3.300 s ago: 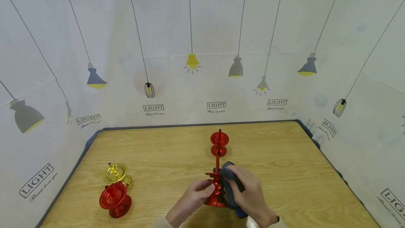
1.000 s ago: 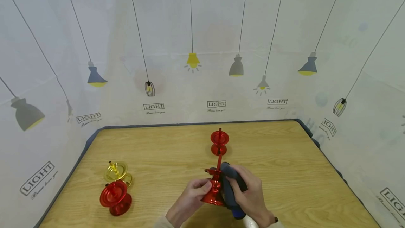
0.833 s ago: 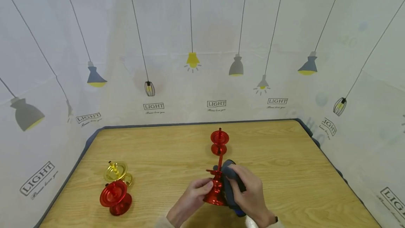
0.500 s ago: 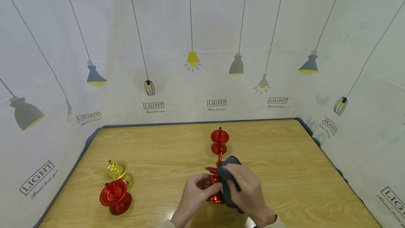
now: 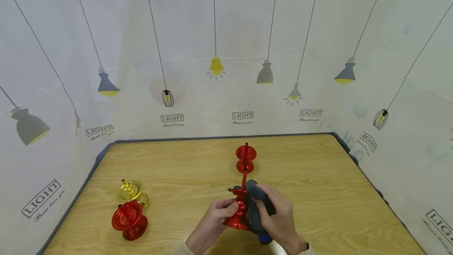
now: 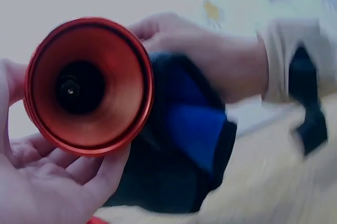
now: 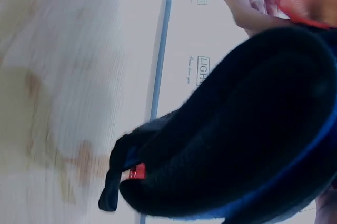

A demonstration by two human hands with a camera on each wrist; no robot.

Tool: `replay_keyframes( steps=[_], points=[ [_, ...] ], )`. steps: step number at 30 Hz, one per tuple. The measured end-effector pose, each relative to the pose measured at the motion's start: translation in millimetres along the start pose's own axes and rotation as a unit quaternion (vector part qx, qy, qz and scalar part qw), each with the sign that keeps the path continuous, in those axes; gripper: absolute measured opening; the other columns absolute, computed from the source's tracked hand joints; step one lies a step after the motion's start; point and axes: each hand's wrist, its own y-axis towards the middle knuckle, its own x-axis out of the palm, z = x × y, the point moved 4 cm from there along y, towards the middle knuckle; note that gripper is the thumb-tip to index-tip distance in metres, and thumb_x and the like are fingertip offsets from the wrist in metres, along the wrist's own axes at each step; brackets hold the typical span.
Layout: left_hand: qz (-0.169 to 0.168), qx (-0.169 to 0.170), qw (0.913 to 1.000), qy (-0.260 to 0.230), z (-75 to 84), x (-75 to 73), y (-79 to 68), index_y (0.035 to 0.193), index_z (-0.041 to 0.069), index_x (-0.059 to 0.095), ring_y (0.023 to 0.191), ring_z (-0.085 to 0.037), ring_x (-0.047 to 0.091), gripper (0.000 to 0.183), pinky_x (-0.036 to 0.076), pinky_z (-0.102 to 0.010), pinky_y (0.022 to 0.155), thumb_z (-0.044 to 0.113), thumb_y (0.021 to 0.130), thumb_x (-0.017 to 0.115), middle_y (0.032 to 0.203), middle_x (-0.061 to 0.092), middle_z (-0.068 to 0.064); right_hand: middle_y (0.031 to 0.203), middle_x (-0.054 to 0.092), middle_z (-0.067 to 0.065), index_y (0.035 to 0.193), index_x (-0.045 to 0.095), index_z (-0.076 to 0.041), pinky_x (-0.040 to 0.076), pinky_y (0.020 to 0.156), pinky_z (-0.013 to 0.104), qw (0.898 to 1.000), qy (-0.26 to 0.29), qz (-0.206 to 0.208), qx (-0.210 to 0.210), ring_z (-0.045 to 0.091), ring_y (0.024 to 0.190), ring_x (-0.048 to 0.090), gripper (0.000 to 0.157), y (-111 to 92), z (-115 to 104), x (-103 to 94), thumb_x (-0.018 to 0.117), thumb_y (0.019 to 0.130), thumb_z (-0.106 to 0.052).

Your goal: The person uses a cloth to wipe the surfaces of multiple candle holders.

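In the head view my left hand (image 5: 211,218) holds a shiny red candlestick (image 5: 238,220) by its lower stem and flared base, thumb in front. The candlestick leans slightly, its thin spike pointing up and away. My right hand (image 5: 283,213) grips a bunched dark grey-blue cloth (image 5: 255,216) against the candlestick's right side. The left wrist view looks into the hollow red base (image 6: 124,84), with the cloth (image 6: 174,155) beside it showing a bright blue underside. In the right wrist view the cloth (image 7: 237,129) covers much of the candlestick.
Another red candlestick (image 5: 245,154) stands upright behind the hands. On the left of the wooden table (image 5: 187,176), a red candlestick (image 5: 128,219) stands in front of a gold one (image 5: 130,192). A pale curtain (image 5: 198,50) printed with lamps surrounds the table.
The held candlestick has tilted, its base swinging left, while the cloth has shifted lower along its right side. My left thumb has moved back leftward on the stem. The standing candlesticks stay put.
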Motion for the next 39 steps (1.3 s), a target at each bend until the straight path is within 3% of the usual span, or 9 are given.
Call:
replay_keyframes(
  steps=[5, 8, 11, 13, 18, 23, 28, 32, 39],
  points=[
    [-0.091, 0.004, 0.9929, -0.077, -1.1, 4.8, -1.8, 0.115, 0.017, 0.071, 0.096, -0.007, 0.071, 0.026, 0.055, -0.028, 0.094, 0.030, 0.105, 0.051, 0.099, 0.076, 0.006, 0.101, 0.074, 0.010, 0.116, 0.070, -0.003, 0.053, 0.088, 0.016, 0.999, 0.021, 0.013, 0.028, 0.015, 0.092, 0.072, 0.046, -0.8, -0.1, -0.1, 0.076, 0.075, 0.016],
    [-0.101, -0.001, 0.9916, -0.080, -1.8, 5.2, -2.0, 0.116, 0.019, 0.073, 0.099, -0.007, 0.070, 0.028, 0.053, -0.028, 0.097, 0.030, 0.106, 0.049, 0.102, 0.076, 0.006, 0.100, 0.074, 0.011, 0.116, 0.070, -0.003, 0.053, 0.088, 0.016, 0.999, 0.019, 0.014, 0.028, 0.017, 0.091, 0.073, 0.040, -1.2, 0.4, -0.7, 0.076, 0.080, 0.012],
    [-0.055, 0.005, 0.9983, -0.020, -0.4, 4.4, -1.4, 0.113, 0.015, 0.073, 0.098, -0.005, 0.068, 0.027, 0.052, -0.027, 0.095, 0.026, 0.107, 0.049, 0.100, 0.074, 0.008, 0.100, 0.074, 0.012, 0.113, 0.071, -0.001, 0.052, 0.091, 0.015, 1.000, -0.019, 0.018, -0.003, 0.023, 0.089, 0.072, 0.020, -1.0, 0.6, -4.4, 0.071, 0.094, -0.007],
    [0.005, 0.012, 0.9984, 0.054, 2.8, 4.2, -1.6, 0.114, 0.009, 0.072, 0.095, -0.006, 0.067, 0.025, 0.051, -0.026, 0.091, 0.025, 0.105, 0.055, 0.098, 0.073, 0.008, 0.100, 0.074, 0.013, 0.111, 0.071, 0.001, 0.050, 0.095, 0.015, 0.998, -0.050, 0.020, -0.030, 0.026, 0.089, 0.072, 0.025, -0.1, 0.1, -6.5, 0.064, 0.101, -0.020],
    [0.135, 0.026, 0.9683, 0.208, 8.7, 6.9, -1.6, 0.113, -0.001, 0.070, 0.085, -0.010, 0.067, 0.040, 0.054, -0.024, 0.075, 0.034, 0.094, 0.073, 0.092, 0.073, 0.002, 0.101, 0.073, 0.015, 0.111, 0.071, 0.004, 0.050, 0.099, 0.019, 0.993, -0.080, 0.016, -0.091, 0.029, 0.089, 0.070, 0.029, 3.6, -4.0, -4.3, 0.057, 0.104, -0.021],
    [0.160, 0.025, 0.9645, 0.209, 6.7, 6.0, -0.8, 0.107, -0.001, 0.072, 0.080, -0.009, 0.068, 0.037, 0.054, -0.024, 0.073, 0.033, 0.093, 0.074, 0.086, 0.074, 0.001, 0.102, 0.073, 0.014, 0.113, 0.071, 0.002, 0.050, 0.098, 0.017, 0.995, -0.058, 0.003, -0.077, 0.026, 0.090, 0.071, 0.029, 3.9, -6.2, -2.2, 0.058, 0.104, -0.022],
    [0.109, -0.002, 0.9854, 0.130, 2.6, 3.5, 0.1, 0.122, -0.007, 0.067, 0.087, -0.009, 0.071, 0.044, 0.056, -0.025, 0.082, 0.030, 0.099, 0.067, 0.094, 0.076, 0.001, 0.103, 0.074, 0.012, 0.117, 0.070, -0.001, 0.052, 0.094, 0.016, 0.999, -0.020, -0.004, -0.034, 0.023, 0.091, 0.072, 0.028, 2.5, -4.3, -4.2, 0.061, 0.103, -0.023],
    [0.023, -0.016, 0.9990, 0.035, -1.5, 4.1, 0.4, 0.123, 0.001, 0.069, 0.091, -0.007, 0.072, 0.034, 0.056, -0.025, 0.088, 0.026, 0.104, 0.057, 0.096, 0.076, 0.005, 0.102, 0.074, 0.012, 0.117, 0.070, -0.001, 0.053, 0.091, 0.016, 1.000, 0.007, 0.001, -0.018, 0.020, 0.091, 0.072, 0.024, 1.7, -3.3, -5.7, 0.072, 0.094, -0.008],
    [-0.171, 0.017, 0.9816, -0.084, -2.8, 9.3, -2.0, 0.117, 0.017, 0.070, 0.102, -0.006, 0.071, 0.032, 0.052, -0.026, 0.097, 0.028, 0.109, 0.041, 0.106, 0.077, 0.007, 0.101, 0.074, 0.013, 0.116, 0.070, 0.000, 0.053, 0.089, 0.017, 0.999, 0.042, 0.012, -0.002, 0.016, 0.093, 0.072, 0.045, -1.8, 0.1, -5.8, 0.078, 0.074, 0.015]
  ],
)
